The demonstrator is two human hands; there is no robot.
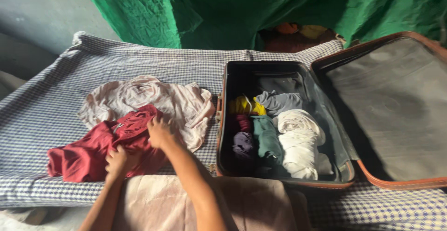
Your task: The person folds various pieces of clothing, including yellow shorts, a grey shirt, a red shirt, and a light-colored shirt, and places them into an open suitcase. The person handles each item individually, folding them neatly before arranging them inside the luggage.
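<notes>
On the checked bedsheet (pixel 42 114), well to the left of the open suitcase (pixel 223 133), a dark red garment (pixel 88 154) lies crumpled, overlapping the lower edge of a pale pink shirt (pixel 153 98) spread flat behind it. The person's left hand (pixel 120 162) rests on the near edge of the red garment, fingers curled down into the cloth and pinching it. The right hand (pixel 159 132) presses on the garment's upper right part, closer to the suitcase, fingers bent and bunching the fabric.

Inside the suitcase, rolled clothes are already packed side by side: a yellow roll (pixel 247 105) and a grey roll (pixel 279 101) at the far end, then a maroon piece (pixel 242 123), a purple one (pixel 243 143), a green roll (pixel 267 140) and a white bundle (pixel 300 142) toward the near wall. The lid (pixel 396 105) lies open flat to the right, its grey lining bare.

By my judgement the packing is more than half done: six pieces are stowed, while the red garment is unfolded and the pink shirt untouched, both outside the suitcase.
</notes>
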